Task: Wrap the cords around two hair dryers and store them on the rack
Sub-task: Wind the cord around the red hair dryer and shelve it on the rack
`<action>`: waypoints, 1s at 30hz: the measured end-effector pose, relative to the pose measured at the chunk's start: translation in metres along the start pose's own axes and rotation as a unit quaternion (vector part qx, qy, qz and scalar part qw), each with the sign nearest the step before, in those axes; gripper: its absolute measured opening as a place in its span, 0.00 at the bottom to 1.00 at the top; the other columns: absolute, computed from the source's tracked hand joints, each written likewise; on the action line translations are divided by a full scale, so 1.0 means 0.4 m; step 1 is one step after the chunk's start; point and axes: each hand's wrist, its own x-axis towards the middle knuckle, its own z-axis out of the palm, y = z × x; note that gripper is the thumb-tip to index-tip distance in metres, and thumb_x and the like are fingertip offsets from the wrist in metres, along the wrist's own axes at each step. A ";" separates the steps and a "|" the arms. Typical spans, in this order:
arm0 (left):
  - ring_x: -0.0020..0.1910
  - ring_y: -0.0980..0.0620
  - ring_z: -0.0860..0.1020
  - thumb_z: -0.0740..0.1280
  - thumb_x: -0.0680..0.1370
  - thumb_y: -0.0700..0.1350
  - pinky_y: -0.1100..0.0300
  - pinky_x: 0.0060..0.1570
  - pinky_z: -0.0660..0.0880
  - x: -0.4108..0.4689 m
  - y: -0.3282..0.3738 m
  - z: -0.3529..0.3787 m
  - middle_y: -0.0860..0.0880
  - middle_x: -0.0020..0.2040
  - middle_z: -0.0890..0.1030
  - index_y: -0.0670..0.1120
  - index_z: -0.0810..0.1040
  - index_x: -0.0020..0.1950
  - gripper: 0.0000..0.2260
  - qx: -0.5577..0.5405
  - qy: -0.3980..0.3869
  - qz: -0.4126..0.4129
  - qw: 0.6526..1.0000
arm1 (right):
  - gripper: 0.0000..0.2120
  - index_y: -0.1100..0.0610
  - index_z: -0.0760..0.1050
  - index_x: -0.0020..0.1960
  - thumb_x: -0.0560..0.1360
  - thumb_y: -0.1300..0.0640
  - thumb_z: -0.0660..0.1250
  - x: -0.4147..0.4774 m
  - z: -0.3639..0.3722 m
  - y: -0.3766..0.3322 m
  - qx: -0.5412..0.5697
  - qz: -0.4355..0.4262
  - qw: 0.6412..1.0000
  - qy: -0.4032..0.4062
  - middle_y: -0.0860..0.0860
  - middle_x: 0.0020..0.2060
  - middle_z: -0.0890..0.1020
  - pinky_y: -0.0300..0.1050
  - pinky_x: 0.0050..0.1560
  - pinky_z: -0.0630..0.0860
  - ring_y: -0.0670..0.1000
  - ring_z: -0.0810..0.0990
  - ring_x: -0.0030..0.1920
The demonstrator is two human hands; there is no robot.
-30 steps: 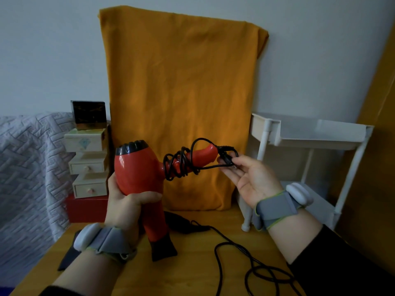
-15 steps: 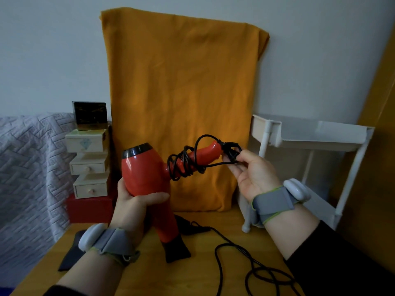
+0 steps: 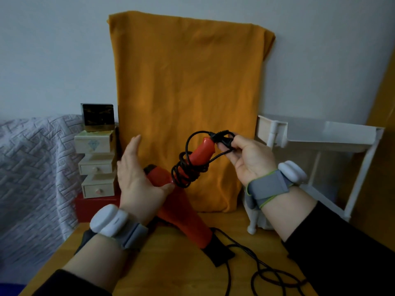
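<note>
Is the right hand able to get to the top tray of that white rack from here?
Probably yes. The top tray stands just beside the right hand, open above, with nothing between them; the hand does pinch the cord of the red dryer.

My left hand point(image 3: 136, 182) is letting go of the red hair dryer point(image 3: 181, 212): the wrap-around grip on the barrel is opening up, fingers now straight, only palm and thumb against the body. The dryer is tipping over from near upright, black nozzle point(image 3: 218, 252) swinging down to the right toward the table point(image 3: 171, 272), handle point(image 3: 202, 151) angling up. My right hand point(image 3: 250, 159) is going from flat-open to pinching the plug point(image 3: 222, 138) at the handle tip.
</note>
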 end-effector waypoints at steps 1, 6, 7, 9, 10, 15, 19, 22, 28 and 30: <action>0.77 0.46 0.57 0.82 0.60 0.41 0.41 0.74 0.58 0.006 0.013 -0.001 0.52 0.76 0.60 0.59 0.51 0.76 0.54 0.012 -0.017 0.021 1.000 | 0.09 0.66 0.72 0.39 0.73 0.76 0.59 0.001 0.007 0.008 -0.014 0.000 1.000 -0.006 0.60 0.42 0.78 0.49 0.42 0.82 0.56 0.81 0.41; 0.71 0.56 0.64 0.78 0.61 0.45 0.53 0.67 0.63 0.017 0.038 0.000 0.56 0.73 0.65 0.68 0.56 0.71 0.47 -0.085 -0.157 -0.001 0.984 | 0.08 0.68 0.74 0.39 0.73 0.76 0.59 -0.002 0.033 0.072 -0.082 0.020 0.996 -0.038 0.61 0.40 0.78 0.45 0.36 0.83 0.58 0.80 0.43; 0.68 0.57 0.67 0.77 0.62 0.46 0.53 0.64 0.66 0.016 0.038 0.005 0.57 0.72 0.67 0.69 0.59 0.70 0.43 -0.153 -0.180 -0.036 0.971 | 0.08 0.68 0.74 0.39 0.73 0.75 0.59 -0.003 0.034 0.082 -0.092 0.023 0.995 -0.044 0.61 0.41 0.78 0.44 0.35 0.83 0.58 0.80 0.43; 0.62 0.56 0.75 0.76 0.66 0.48 0.55 0.54 0.76 0.011 0.026 0.012 0.56 0.68 0.72 0.66 0.66 0.67 0.34 -0.264 -0.192 -0.095 0.941 | 0.09 0.67 0.74 0.38 0.73 0.75 0.59 -0.009 0.042 0.108 -0.107 0.027 0.993 -0.053 0.60 0.40 0.78 0.44 0.34 0.83 0.57 0.80 0.42; 0.57 0.55 0.80 0.76 0.70 0.48 0.59 0.47 0.79 0.007 0.015 0.016 0.55 0.66 0.74 0.62 0.68 0.67 0.29 -0.293 -0.181 -0.111 0.932 | 0.09 0.67 0.74 0.37 0.73 0.75 0.59 -0.012 0.045 0.121 -0.114 0.029 0.991 -0.056 0.60 0.39 0.78 0.43 0.33 0.83 0.56 0.80 0.41; 0.53 0.52 0.83 0.68 0.78 0.42 0.55 0.50 0.81 -0.028 -0.074 0.032 0.52 0.61 0.80 0.58 0.69 0.70 0.23 -0.262 -0.126 -0.134 0.947 | 0.09 0.66 0.75 0.38 0.72 0.75 0.59 -0.026 0.047 0.181 -0.158 0.048 0.984 -0.071 0.63 0.43 0.78 0.41 0.33 0.82 0.58 0.80 0.44; 0.56 0.62 0.79 0.65 0.80 0.42 0.63 0.54 0.78 -0.056 -0.119 0.031 0.58 0.61 0.78 0.64 0.64 0.71 0.25 -0.195 -0.134 -0.093 0.967 | 0.09 0.66 0.76 0.39 0.72 0.74 0.60 -0.034 0.046 0.213 -0.171 0.048 0.982 -0.070 0.64 0.44 0.78 0.41 0.33 0.82 0.60 0.80 0.47; 0.62 0.63 0.75 0.68 0.77 0.50 0.62 0.60 0.75 -0.070 -0.141 0.031 0.55 0.67 0.73 0.64 0.60 0.74 0.29 -0.153 -0.147 -0.075 0.974 | 0.07 0.66 0.76 0.41 0.72 0.74 0.61 -0.031 0.047 0.222 -0.175 0.048 0.981 -0.070 0.64 0.44 0.78 0.42 0.36 0.82 0.59 0.81 0.46; 0.62 0.70 0.71 0.71 0.68 0.60 0.75 0.54 0.71 -0.077 -0.150 0.041 0.61 0.65 0.71 0.60 0.59 0.76 0.39 -0.136 -0.154 -0.055 0.977 | 0.05 0.67 0.77 0.43 0.73 0.73 0.63 -0.023 0.030 0.209 -0.170 0.068 0.979 -0.085 0.61 0.40 0.81 0.46 0.38 0.83 0.57 0.82 0.39; 0.62 0.67 0.73 0.73 0.70 0.56 0.74 0.52 0.73 -0.072 -0.150 0.046 0.60 0.65 0.71 0.58 0.60 0.76 0.38 -0.136 -0.150 -0.049 0.978 | 0.06 0.66 0.77 0.42 0.73 0.73 0.64 -0.022 0.025 0.205 -0.171 0.063 0.979 -0.092 0.60 0.37 0.81 0.46 0.37 0.83 0.56 0.83 0.36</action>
